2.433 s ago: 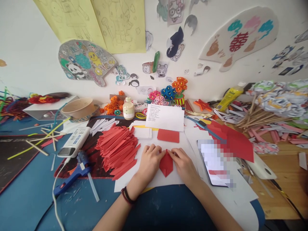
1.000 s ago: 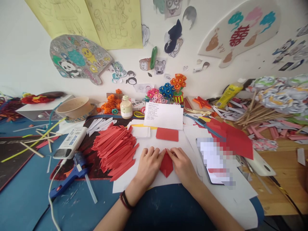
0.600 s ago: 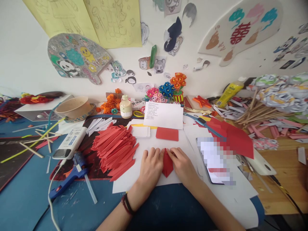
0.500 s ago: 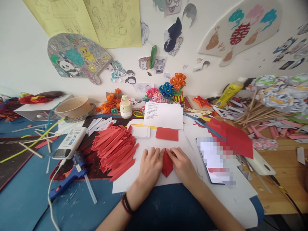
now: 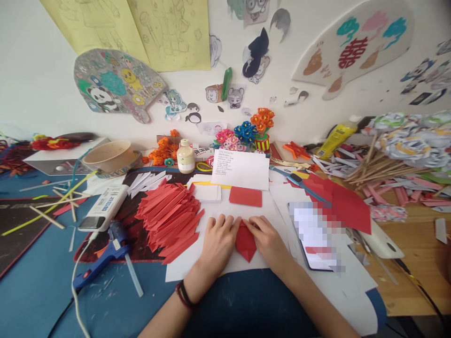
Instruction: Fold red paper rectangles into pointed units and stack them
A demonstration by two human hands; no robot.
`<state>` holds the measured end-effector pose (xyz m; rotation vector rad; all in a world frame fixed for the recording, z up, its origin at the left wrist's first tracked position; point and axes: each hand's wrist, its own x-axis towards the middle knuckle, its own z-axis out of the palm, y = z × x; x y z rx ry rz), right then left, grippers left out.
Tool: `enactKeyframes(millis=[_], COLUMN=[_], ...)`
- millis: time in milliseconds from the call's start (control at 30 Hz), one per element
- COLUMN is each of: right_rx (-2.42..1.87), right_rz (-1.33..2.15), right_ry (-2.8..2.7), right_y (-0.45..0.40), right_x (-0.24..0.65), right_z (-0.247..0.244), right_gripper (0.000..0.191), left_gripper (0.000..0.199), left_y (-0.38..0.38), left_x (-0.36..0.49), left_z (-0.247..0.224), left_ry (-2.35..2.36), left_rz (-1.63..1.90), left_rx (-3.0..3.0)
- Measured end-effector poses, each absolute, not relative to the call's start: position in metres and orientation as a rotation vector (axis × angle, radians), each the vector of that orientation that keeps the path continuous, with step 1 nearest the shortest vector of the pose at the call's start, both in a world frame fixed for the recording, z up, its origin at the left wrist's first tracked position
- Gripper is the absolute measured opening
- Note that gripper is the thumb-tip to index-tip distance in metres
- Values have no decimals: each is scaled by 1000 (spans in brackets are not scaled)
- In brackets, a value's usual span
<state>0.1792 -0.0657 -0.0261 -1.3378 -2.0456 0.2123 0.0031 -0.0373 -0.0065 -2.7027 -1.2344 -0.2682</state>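
Note:
A small folded piece of red paper [image 5: 245, 244] lies on white sheets in front of me, its pointed end toward me. My left hand [image 5: 220, 241] is at its upper left edge, fingers bent and thumb and fingertips on the paper. From the right, my right hand [image 5: 269, 239] pinches the upper edge, thumb close to the left one. The fingers partly cover the paper's top, where a fold line shows. Just beyond lies a stack of red paper rectangles [image 5: 245, 196]. Left of my left hand is a big pile of folded red strips [image 5: 169, 220].
A blue glue gun [image 5: 105, 260] and a white power strip [image 5: 105, 206] with a cable lie at the left. A phone [image 5: 313, 239] rests right of my hands. Behind stand a handwritten note [image 5: 239, 169], a cream bottle [image 5: 185, 157] and paper flowers [image 5: 262, 124].
The red paper's top, a point before, now looks folded over with a flatter edge under my fingers. Both hands stay close to the same place; the view has shifted slightly.

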Motion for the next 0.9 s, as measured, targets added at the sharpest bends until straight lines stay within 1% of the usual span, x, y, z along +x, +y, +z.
enactKeyframes(millis=[233,467,633,767,900], right_rx=[-1424,-1419,-1427,-1459,-1403], right_rz=[261,208,162,172,156], right_ry=[-1900,-1911,-1940,-1950,-2013], right_y=[-65,-65,-66,-67,-67], right_x=[174,170,171,170,173], right_z=[-28,-23,-24,-25,-25], right_gripper=[30,30,31,31,30], left_gripper=[34,32,37,33,32], left_y=[-37,-37,-39,-41,-39], left_x=[4,9,6,3,2], left_z=[-6,-4,-5,-4,-2], left_ry=[-1222,-1210,-1285,-1276,-1201], left_rz=[-238,-210,-275,-340,-277], left_rx=[-2704,-2735,-2727,-2707,-2714])
